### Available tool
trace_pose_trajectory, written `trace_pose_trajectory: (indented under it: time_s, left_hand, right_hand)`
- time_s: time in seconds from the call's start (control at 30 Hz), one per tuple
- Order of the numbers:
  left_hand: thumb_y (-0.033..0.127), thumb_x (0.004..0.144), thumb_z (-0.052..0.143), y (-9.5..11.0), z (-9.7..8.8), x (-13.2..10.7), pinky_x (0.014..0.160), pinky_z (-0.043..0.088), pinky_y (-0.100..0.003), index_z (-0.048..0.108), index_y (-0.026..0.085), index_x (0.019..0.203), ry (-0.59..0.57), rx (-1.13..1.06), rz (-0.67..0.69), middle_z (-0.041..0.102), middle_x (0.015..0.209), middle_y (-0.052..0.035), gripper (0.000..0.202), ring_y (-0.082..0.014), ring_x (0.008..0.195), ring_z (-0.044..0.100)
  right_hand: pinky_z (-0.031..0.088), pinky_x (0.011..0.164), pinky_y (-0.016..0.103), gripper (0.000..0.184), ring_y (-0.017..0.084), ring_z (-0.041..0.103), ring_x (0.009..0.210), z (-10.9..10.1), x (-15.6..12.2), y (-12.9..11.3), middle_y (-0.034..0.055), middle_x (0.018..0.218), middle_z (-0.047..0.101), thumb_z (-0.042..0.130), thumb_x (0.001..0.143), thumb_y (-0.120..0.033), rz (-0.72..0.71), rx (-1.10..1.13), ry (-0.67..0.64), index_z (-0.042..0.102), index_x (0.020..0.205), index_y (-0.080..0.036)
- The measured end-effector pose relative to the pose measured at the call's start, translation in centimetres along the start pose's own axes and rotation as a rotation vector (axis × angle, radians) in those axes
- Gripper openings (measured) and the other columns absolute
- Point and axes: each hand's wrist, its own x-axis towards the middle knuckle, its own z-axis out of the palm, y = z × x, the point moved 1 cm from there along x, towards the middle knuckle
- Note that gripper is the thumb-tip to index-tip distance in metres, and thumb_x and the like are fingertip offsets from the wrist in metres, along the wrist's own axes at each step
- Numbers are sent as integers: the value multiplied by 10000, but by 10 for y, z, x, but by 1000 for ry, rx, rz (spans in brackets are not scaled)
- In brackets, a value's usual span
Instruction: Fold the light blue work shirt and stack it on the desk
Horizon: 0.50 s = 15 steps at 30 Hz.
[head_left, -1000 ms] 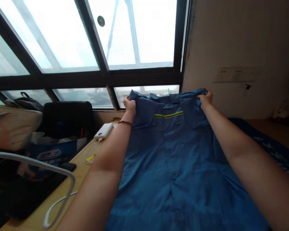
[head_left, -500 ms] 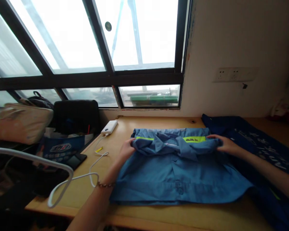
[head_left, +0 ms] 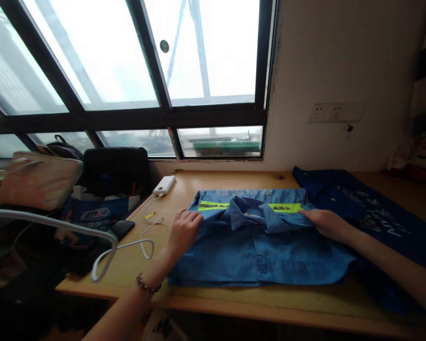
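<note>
A blue work shirt (head_left: 270,255) lies folded on the wooden table (head_left: 206,296), its collar in the middle and a button on the front below. Neon yellow strips with dark marks show on both sides of the collar, and pale lettering runs along the far edge. My left hand (head_left: 186,229) has its fingers closed on the cloth at the shirt's left shoulder. At the opposite shoulder, my right hand (head_left: 323,222) pinches the fabric beside the right yellow strip.
A dark blue garment (head_left: 379,222) with white lettering lies at the right. At the left are a white power bank (head_left: 164,185), its white cable (head_left: 147,246) and a phone (head_left: 122,228). Beyond the left edge stand a black chair (head_left: 116,170) and bags (head_left: 39,180).
The shirt's upper part is smoother, with the collar more spread and more of the left yellow strip and far-edge lettering showing. My right hand has moved slightly left. The view has shifted a little.
</note>
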Motion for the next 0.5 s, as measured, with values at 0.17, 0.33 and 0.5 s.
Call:
trace_pose_trajectory:
  time_s: [0.17, 0.33, 0.5]
  left_hand:
    - [145, 800, 424, 1, -26, -51, 944, 311, -407, 572, 202, 921, 155, -96, 71, 611, 961, -36, 200, -183, 934, 521]
    - [90, 788, 398, 6, -9, -97, 856, 422, -357, 585, 199, 871, -56, -185, 50, 627, 924, -44, 232, -185, 910, 552]
    - [79, 782, 378, -2, -4, -110, 798, 478, -302, 578, 196, 897, -102, -238, -54, 616, 978, -64, 259, -178, 929, 567]
  right_hand:
    - [498, 717, 277, 585, 174, 606, 808, -28, -49, -24, 71, 941, 636, 362, 652, 23, 3, 1, 70, 482, 1190, -174]
    - [503, 760, 285, 547, 162, 607, 850, 0, -95, -42, 42, 949, 646, 328, 631, 40, 23, 70, 68, 587, 1047, -203]
    - [507, 744, 256, 516, 154, 605, 851, -1, -105, -42, 9, 928, 640, 352, 591, 19, 97, 100, 83, 624, 940, -246]
